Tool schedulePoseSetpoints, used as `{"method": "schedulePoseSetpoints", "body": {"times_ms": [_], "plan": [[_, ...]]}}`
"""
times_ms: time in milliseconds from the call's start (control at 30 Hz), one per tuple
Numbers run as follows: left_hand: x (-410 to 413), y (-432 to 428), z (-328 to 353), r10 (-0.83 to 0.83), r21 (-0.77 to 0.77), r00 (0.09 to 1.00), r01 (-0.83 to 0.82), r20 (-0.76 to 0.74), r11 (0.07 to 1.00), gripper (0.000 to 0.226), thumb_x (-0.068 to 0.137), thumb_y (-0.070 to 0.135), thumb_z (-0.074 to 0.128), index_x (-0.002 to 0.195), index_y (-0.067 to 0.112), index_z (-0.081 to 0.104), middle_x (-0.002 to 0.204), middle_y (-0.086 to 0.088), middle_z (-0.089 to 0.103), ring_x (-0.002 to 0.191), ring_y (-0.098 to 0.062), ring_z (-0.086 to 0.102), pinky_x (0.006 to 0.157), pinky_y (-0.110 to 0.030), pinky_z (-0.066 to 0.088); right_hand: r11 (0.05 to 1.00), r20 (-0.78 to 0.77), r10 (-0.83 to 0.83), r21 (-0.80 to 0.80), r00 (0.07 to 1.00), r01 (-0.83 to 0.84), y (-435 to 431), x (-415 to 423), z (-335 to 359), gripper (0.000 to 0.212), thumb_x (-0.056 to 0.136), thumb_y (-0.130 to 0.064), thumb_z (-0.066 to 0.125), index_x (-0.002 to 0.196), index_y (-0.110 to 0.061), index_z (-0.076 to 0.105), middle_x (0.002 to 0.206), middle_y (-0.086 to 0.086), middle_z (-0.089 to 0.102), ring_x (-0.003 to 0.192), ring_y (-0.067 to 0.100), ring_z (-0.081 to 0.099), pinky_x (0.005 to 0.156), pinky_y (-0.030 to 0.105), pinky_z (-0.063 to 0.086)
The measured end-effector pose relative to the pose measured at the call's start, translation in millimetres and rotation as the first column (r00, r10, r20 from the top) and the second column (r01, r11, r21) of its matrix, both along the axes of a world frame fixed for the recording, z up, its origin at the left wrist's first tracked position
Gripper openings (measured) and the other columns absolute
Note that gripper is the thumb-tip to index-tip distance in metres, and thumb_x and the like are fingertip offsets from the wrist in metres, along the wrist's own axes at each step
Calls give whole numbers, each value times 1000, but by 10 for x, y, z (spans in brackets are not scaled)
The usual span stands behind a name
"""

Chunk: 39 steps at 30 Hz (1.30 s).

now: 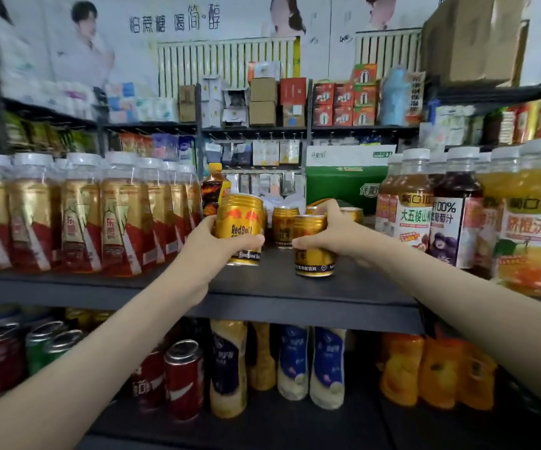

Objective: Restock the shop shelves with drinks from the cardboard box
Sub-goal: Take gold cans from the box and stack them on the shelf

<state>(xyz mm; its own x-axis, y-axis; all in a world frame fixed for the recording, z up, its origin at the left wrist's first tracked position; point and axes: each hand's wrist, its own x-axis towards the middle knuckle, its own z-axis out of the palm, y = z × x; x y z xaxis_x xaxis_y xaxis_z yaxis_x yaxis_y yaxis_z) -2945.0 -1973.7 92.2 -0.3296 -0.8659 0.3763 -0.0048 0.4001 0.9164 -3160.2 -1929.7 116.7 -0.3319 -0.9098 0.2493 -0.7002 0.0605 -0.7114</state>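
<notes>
My left hand (217,245) grips a gold Red Bull can (239,222) and holds it just above the dark shelf board (282,287). My right hand (331,232) grips a second gold can (313,254) whose base rests on the same shelf. Behind them stand more gold cans (284,225) in the gap between the bottle rows. The cardboard box is not in view.
Gold-and-red labelled bottles (77,216) fill the shelf's left side. Juice bottles (457,209) fill its right side. A green carton (344,186) sits behind the cans. The lower shelf holds red soda cans (183,381), milk-drink bottles (295,362) and orange bottles (438,371).
</notes>
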Motion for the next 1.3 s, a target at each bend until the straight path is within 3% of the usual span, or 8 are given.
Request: {"method": "schedulePoseSetpoints", "body": {"times_ms": [167, 400, 533, 733, 933, 1067, 1200, 1300], "plan": [[75, -124, 28, 22, 49, 1000, -23, 12, 999, 68, 70, 33, 81, 127, 24, 46, 112, 4, 59, 96, -10, 53, 86, -33, 35, 968, 85, 180, 162, 980, -192, 92, -77, 146, 44, 87, -22, 57, 125, -30, 36, 120, 9, 50, 108, 26, 54, 91, 47, 52], [121, -316, 19, 12, 58, 999, -14, 34, 998, 74, 68, 33, 82, 132, 22, 46, 118, 0, 58, 111, -20, 52, 96, -37, 37, 977, -160, 131, 189, 978, -100, 61, 50, 214, 85, 74, -60, 69, 141, -33, 24, 129, 3, 50, 99, 21, 58, 83, 40, 57], [133, -394, 37, 0, 53, 998, -3, 58, 999, 70, 67, 30, 83, 126, 22, 46, 116, -1, 58, 109, -21, 52, 99, -38, 38, 993, -341, 46, 115, 939, -7, 0, 261, 243, 48, 77, -61, 65, 98, -20, 53, 110, 9, 60, 84, 17, 57, 67, 30, 54], [119, -562, 123, -25, 33, 993, 21, 114, 999, 98, 50, 37, 92, 133, 18, 43, 120, -3, 60, 110, -23, 56, 101, -46, 44, 981, -574, -179, -43, 799, 189, -277, 440, 219, 65, 73, -72, 60, 66, -9, 44, 64, 1, 51, 58, 13, 50, 48, 24, 37], [107, -782, 172, -49, 8, 991, 49, 123, 999, 79, 63, 27, 87, 127, 16, 42, 118, -1, 56, 102, -16, 52, 81, -33, 39, 989, -374, 38, 147, 926, 18, -397, 289, 337, 41, 83, -46, 64, 108, -14, 59, 108, 3, 61, 96, 18, 58, 67, 27, 50], [81, -934, 196, -33, -8, 993, 34, 110, 999, 86, 62, 28, 88, 131, 15, 38, 120, -2, 54, 108, -19, 51, 85, -35, 40, 961, -176, 181, 243, 968, -136, -399, 198, 408, 68, 88, -28, 61, 148, -26, 28, 151, 1, 31, 130, 21, 38, 101, 39, 41], [59, -1041, 211, -37, -18, 993, 39, 114, 999, 90, 57, 28, 91, 131, 18, 41, 119, -2, 57, 110, -21, 54, 83, -34, 41, 969, -450, 96, 246, 888, 20, -499, 252, 376, 85, 83, -54, 64, 149, -19, 24, 153, 6, 24, 134, 27, 35, 101, 37, 40], [83, -1122, 219, -38, -13, 990, 40, 135, 999, 90, 55, 29, 92, 129, 18, 43, 118, -3, 58, 108, -22, 54, 85, -37, 43, 974, -460, 150, 221, 875, -50, -567, 234, 427, 74, 83, -39, 70, 144, -15, 35, 149, 3, 36, 129, 22, 42, 98, 31, 39]]}}
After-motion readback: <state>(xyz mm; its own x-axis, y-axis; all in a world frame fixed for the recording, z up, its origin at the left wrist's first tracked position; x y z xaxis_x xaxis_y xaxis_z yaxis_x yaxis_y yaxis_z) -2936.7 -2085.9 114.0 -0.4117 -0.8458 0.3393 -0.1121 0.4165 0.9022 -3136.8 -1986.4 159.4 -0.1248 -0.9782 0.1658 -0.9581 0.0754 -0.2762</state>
